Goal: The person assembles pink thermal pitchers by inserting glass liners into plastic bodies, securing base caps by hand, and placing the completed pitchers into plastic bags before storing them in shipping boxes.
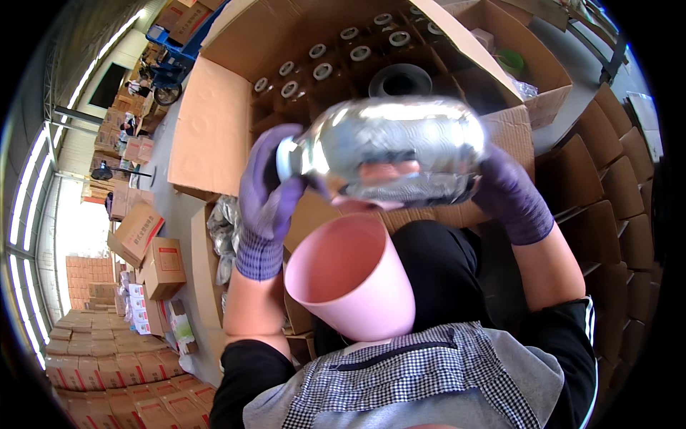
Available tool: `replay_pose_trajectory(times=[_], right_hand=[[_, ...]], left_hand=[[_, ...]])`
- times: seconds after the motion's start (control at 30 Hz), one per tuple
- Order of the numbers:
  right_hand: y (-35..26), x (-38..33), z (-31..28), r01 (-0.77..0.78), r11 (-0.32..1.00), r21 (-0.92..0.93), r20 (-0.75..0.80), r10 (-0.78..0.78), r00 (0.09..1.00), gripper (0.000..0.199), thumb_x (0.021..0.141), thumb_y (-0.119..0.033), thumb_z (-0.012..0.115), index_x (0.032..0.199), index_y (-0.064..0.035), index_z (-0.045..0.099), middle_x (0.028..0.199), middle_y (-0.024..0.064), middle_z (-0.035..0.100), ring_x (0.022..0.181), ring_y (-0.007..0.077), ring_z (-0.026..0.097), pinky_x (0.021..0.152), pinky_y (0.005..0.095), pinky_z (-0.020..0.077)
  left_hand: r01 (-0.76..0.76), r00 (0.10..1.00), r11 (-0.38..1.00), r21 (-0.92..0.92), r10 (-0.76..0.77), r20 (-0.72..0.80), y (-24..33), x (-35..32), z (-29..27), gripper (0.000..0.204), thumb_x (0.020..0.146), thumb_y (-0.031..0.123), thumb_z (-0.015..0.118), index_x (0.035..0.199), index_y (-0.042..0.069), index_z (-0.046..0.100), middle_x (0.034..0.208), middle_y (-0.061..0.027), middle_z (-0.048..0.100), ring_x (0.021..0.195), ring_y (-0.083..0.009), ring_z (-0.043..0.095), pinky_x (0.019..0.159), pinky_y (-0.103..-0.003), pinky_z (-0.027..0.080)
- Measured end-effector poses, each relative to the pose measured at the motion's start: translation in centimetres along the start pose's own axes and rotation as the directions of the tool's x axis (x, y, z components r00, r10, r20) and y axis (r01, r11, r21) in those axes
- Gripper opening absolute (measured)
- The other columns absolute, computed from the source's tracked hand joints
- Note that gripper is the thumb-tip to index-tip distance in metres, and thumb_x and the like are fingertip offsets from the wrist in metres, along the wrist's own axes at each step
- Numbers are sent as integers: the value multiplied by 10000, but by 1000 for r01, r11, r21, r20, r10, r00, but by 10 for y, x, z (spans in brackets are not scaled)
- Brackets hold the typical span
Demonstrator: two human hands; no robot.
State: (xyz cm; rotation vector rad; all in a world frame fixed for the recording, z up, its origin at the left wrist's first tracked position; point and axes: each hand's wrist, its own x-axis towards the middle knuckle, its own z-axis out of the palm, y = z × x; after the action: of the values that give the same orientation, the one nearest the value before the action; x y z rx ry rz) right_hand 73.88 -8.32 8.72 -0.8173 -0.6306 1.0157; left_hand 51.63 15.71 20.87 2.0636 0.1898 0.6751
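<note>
A large mirrored glass flask liner lies sideways in the air in front of me, slightly blurred. My left hand, in a purple glove, is closed around its narrow neck. At the rounded base, my right hand, gloved alike, supports the other end; some of its fingers are hidden behind the glass. Below the liner, a pink tapered plastic container rests on my lap, its wide mouth tilted up and to the left.
Beyond my hands stands an open carton with dividers and several liners neck-up, plus a black ring-shaped part. Another open carton is at far right. Brown divider cells lie right; plastic-wrapped pieces left. Stacked boxes fill lower left.
</note>
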Motion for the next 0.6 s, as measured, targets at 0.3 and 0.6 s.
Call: replay_pose_trajectory(times=[0.3,0.6], right_hand=[[-29,-59,-14,-145,989,16,65,144,987,956,891,-720,639,1539,-58,404,1482,150,549,1352,289,547,1167,505,420],[2,-111,-66,109,814,571,-115,-52,992,784,927,-528,653,1514,-50,451,1485,148,544,1344,341,537,1143,533,431]], left_hand=[[-539,828,752,380,390,403,68,-7,36,656,667,208,895,1252,31,658,1233,-158,589,1135,-317,606,975,-414,517],[235,972,950,-206,-224,74,32,-93,12,1445,570,721,852,1623,-7,181,1635,-172,352,1479,-321,402,1220,-473,334]])
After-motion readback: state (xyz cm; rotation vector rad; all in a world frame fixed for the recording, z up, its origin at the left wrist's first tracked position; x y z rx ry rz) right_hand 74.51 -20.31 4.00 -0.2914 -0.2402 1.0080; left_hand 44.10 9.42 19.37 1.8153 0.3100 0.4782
